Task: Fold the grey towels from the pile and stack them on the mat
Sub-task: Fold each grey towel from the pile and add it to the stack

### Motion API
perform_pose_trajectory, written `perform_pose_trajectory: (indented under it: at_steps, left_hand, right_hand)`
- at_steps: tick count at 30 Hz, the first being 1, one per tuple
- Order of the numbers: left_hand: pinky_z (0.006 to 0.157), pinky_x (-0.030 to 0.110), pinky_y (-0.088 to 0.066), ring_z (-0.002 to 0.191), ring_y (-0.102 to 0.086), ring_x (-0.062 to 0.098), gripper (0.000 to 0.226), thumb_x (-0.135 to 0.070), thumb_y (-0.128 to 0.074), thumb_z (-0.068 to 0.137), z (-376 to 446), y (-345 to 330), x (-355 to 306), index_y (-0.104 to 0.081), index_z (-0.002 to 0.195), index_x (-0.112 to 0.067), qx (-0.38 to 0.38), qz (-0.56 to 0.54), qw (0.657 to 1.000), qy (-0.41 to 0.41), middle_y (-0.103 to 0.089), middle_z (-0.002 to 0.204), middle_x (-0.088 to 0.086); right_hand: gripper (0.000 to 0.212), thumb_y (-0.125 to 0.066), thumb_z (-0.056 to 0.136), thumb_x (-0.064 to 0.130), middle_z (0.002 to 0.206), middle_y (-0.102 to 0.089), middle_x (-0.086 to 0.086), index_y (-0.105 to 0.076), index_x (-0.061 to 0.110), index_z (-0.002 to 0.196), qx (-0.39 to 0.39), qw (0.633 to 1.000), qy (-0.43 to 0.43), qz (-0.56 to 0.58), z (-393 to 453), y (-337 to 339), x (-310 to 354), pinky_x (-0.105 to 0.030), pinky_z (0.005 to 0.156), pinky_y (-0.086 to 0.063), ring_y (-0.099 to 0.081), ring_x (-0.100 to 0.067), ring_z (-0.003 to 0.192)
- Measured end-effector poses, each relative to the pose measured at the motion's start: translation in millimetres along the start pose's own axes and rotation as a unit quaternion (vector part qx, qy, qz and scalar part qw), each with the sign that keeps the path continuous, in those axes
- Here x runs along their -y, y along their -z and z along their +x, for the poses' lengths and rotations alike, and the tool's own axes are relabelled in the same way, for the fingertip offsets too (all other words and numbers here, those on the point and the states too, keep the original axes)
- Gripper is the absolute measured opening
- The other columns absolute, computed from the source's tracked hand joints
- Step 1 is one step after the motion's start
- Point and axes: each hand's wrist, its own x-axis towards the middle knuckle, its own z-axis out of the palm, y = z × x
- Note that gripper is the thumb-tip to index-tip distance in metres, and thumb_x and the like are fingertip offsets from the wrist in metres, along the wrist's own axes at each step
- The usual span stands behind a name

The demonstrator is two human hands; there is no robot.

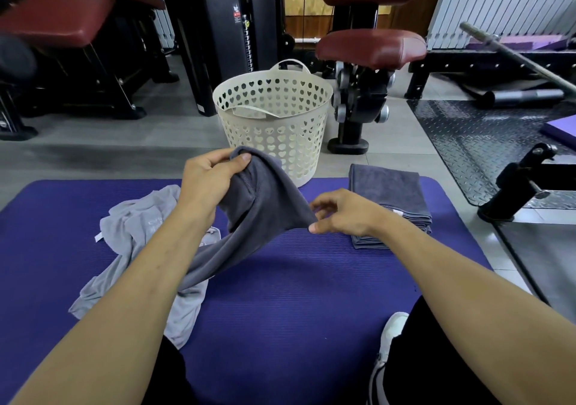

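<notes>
A dark towel [265, 199] is pinched at one corner by the left hand [208, 180] and at another by the right hand [339, 213]; being soft, limp and light, it is best held by its corners.

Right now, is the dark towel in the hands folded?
Not folded: the dark towel hangs bunched between left hand and right hand.

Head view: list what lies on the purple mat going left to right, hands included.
Light grey towel pile → left hand → dark grey towel held between the hands → right hand → stack of folded towels.
</notes>
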Motion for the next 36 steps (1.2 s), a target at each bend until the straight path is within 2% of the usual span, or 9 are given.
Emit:
perform_pose_trajectory:
  at_steps: [3, 5, 7, 16, 19, 25, 28, 31, 36]
  left_hand:
    - [0.088, 0.035, -0.055, 0.081, -0.067, 0.013, 0.006, -0.014, -0.076, 0.083, 0.5, 1.3, 1.3, -0.078, 0.086, -0.02, -0.003, -0.011, 1.0, 0.005, -0.075, 0.087, 0.004]
    - [0.087, 0.037, -0.055, 0.08, -0.068, 0.014, 0.006, -0.015, -0.076, 0.083, -0.2, 2.0, 2.1, -0.078, 0.086, -0.02, -0.004, -0.012, 1.0, 0.012, -0.075, 0.086, 0.003]
    - [0.088, 0.039, -0.055, 0.081, -0.068, 0.015, 0.006, -0.015, -0.076, 0.083, -0.4, 3.3, 3.1, -0.079, 0.086, -0.019, -0.004, -0.017, 1.0, 0.017, -0.076, 0.087, 0.004]
    - [0.087, 0.034, -0.057, 0.087, -0.071, 0.016, 0.003, -0.02, -0.078, 0.082, 3.7, 10.1, 10.2, -0.078, 0.085, -0.02, -0.041, 0.016, 0.998, 0.035, -0.077, 0.087, 0.001]
    - [0.082, 0.03, -0.057, 0.08, -0.07, 0.014, 0.007, -0.021, -0.079, 0.082, 5.5, 10.1, 16.8, -0.075, 0.077, -0.023, -0.054, 0.068, 0.996, 0.037, -0.075, 0.079, -0.002]
    - [0.066, 0.025, -0.055, 0.059, -0.057, 0.012, 0.022, -0.03, -0.074, 0.088, 6.2, 4.8, 28.7, -0.074, 0.07, -0.016, 0.007, 0.119, 0.992, 0.037, -0.065, 0.059, -0.003]
    - [0.066, 0.026, -0.054, 0.055, -0.057, 0.011, 0.018, -0.012, -0.073, 0.087, 5.5, 0.3, 31.1, -0.073, 0.07, -0.019, 0.01, 0.138, 0.99, 0.009, -0.064, 0.057, -0.004]
    - [0.072, 0.035, -0.055, 0.057, -0.058, 0.016, 0.026, 0.003, -0.07, 0.082, 3.9, -4.2, 37.4, -0.071, 0.068, -0.02, 0.011, 0.159, 0.987, 0.019, -0.067, 0.059, -0.001]
    - [0.073, 0.035, -0.056, 0.057, -0.06, 0.015, 0.017, 0.0, -0.062, 0.082, -1.2, -14.3, 42.2, -0.066, 0.093, -0.014, 0.007, 0.153, 0.988, 0.037, -0.068, 0.067, 0.004]
  right_hand:
    - [0.025, -0.08, 0.08, 0.027, 0.097, -0.071, 0.004, -0.069, 0.026, 0.102, -0.01, 0.999, 0.003, -0.048, 5.4, -6.2, -2.0, -0.026, 0.079, -0.05, -0.066, -0.012, 0.091]
    - [0.007, -0.076, 0.083, 0.024, 0.086, -0.07, 0.004, -0.07, 0.025, 0.086, -0.021, 0.998, -0.001, -0.066, 7.5, -8.9, -2.5, -0.024, 0.073, -0.047, -0.063, -0.01, 0.08]
    - [0.01, -0.071, 0.088, 0.019, 0.076, -0.071, -0.001, -0.072, 0.019, 0.078, -0.038, 0.997, -0.007, -0.07, 8.2, -8.8, -2.0, -0.023, 0.067, -0.045, -0.06, -0.009, 0.069]
    - [0.02, -0.072, 0.089, 0.021, 0.07, -0.07, -0.008, -0.072, 0.006, 0.075, -0.112, 0.993, 0.046, 0.012, 4.9, 1.4, 3.5, -0.034, 0.071, -0.053, -0.058, -0.009, 0.063]
    - [0.021, -0.07, 0.09, 0.021, 0.073, -0.068, -0.013, -0.071, 0.004, 0.077, -0.108, 0.992, 0.066, 0.03, 0.9, 2.3, 8.3, -0.035, 0.072, -0.052, -0.056, -0.013, 0.065]
    - [0.013, -0.066, 0.094, 0.02, 0.072, -0.068, 0.001, -0.07, 0.014, 0.083, -0.19, 0.972, 0.095, 0.1, -5.4, 5.8, 21.6, -0.034, 0.077, -0.056, -0.061, -0.012, 0.073]
    - [0.011, -0.066, 0.093, 0.015, 0.076, -0.07, -0.001, -0.073, 0.008, 0.088, -0.213, 0.957, 0.106, 0.167, -10.0, 10.9, 26.3, -0.022, 0.07, -0.057, -0.065, -0.009, 0.074]
    - [0.012, -0.066, 0.092, 0.009, 0.081, -0.071, -0.012, -0.071, -0.001, 0.09, -0.199, 0.953, 0.108, 0.203, -13.3, 13.5, 28.4, -0.026, 0.073, -0.06, -0.069, -0.015, 0.077]
    - [0.009, -0.063, 0.093, 0.007, 0.067, -0.068, -0.006, -0.066, 0.001, 0.088, -0.167, 0.952, 0.073, 0.246, -18.3, 15.6, 27.8, -0.025, 0.058, -0.056, -0.07, -0.019, 0.066]
